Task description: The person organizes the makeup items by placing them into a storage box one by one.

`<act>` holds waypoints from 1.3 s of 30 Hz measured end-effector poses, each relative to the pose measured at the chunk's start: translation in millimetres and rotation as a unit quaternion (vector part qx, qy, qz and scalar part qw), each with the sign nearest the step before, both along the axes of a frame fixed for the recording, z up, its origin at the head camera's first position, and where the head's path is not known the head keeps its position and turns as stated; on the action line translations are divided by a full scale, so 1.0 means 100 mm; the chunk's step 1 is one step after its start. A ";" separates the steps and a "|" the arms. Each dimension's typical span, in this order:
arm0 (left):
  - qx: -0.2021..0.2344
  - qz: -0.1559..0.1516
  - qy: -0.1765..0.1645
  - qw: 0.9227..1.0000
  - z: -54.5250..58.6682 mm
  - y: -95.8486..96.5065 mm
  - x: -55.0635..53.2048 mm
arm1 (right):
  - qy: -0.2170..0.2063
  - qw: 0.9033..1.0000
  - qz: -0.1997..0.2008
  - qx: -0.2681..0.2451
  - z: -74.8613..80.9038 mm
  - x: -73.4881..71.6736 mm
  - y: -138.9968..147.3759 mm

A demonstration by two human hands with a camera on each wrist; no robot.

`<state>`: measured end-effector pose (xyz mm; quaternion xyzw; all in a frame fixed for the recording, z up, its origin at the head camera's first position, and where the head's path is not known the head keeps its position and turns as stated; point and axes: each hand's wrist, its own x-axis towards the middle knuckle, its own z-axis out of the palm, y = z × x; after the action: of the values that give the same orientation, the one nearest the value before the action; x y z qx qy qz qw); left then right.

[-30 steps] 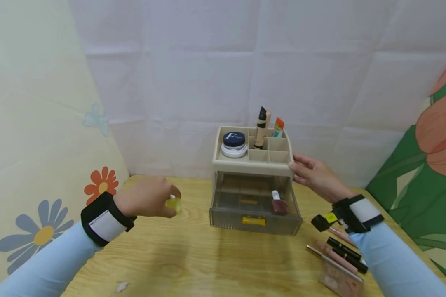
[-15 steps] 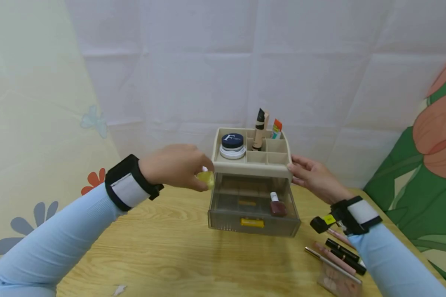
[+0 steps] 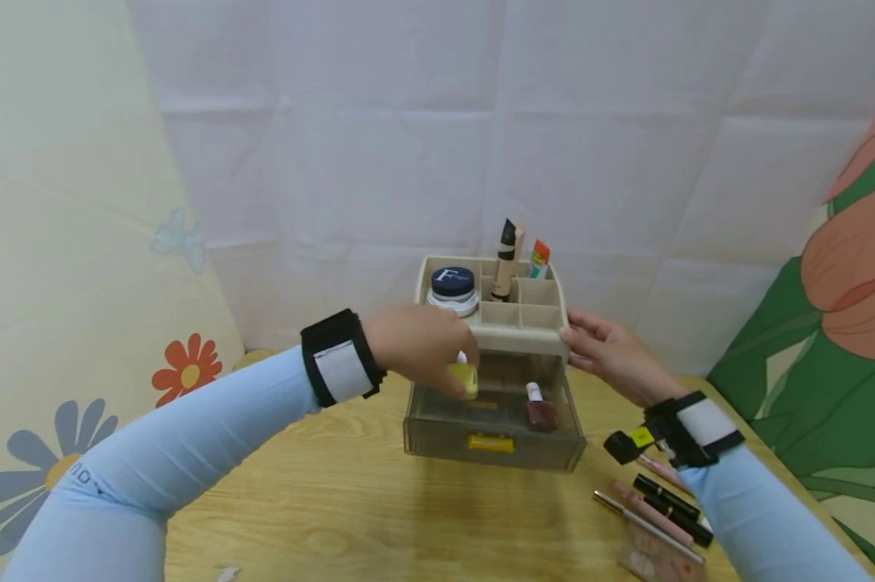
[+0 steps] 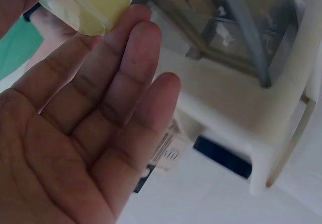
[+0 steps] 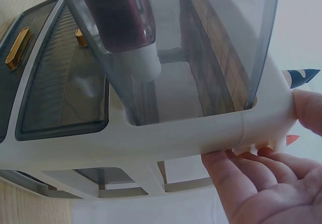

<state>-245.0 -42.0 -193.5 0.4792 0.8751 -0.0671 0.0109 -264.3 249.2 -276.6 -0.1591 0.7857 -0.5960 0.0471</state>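
Observation:
A cream cosmetics organizer (image 3: 519, 339) stands on the wooden table, its clear grey top drawer (image 3: 437, 438) pulled out. Over that drawer my left hand (image 3: 424, 343) pinches a small yellow nail polish bottle (image 3: 468, 378) with a white cap. In the left wrist view the bottle (image 4: 103, 5) sits between thumb and fingertips, the other fingers (image 4: 146, 103) extended. A dark red nail polish bottle (image 3: 542, 415) lies at the drawer's right side. My right hand (image 3: 615, 356) grips the organizer's upper right corner, thumb at the front and fingers along the side.
On the organizer's top sit a navy-lidded jar (image 3: 453, 281), a concealer tube (image 3: 505, 263) and an orange-capped tube (image 3: 539, 259). Several makeup pens (image 3: 652, 513) and a palette (image 3: 659, 558) lie at the table's right. A white scrap (image 3: 229, 573) lies near the front edge.
My left hand has carried the yellow nail polish bottle rightward from beside the organizer to over the pulled-out drawer. The right hand keeps its grip on the organizer's corner.

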 end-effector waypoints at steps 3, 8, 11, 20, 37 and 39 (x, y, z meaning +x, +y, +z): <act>-0.010 0.014 -0.014 1.000 -0.09 0.04 -0.05 | 0.003 1.000 0.001 0.001 0.00 0.00 -0.01; -0.032 0.020 -0.022 0.999 -0.23 0.06 -0.12 | 0.011 1.000 0.009 0.001 0.01 0.00 -0.03; -0.043 0.016 -0.011 0.999 -0.31 0.06 -0.16 | 0.013 1.000 0.015 -0.001 0.01 0.00 -0.03; -0.073 0.027 0.014 0.997 -0.46 0.04 -0.21 | 0.004 1.000 0.010 -0.005 0.01 -0.01 -0.02; -0.087 0.042 0.021 0.995 -0.51 0.08 -0.19 | 0.012 1.000 0.012 -0.006 0.01 0.02 0.01; -0.091 0.042 0.027 0.995 -0.51 0.09 -0.18 | 0.009 1.000 0.008 -0.007 0.01 0.01 0.01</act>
<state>-262.9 -33.1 -244.4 0.4370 0.8846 -0.1589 0.0341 -263.1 250.7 -275.5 -0.1711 0.7804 -0.5998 0.0439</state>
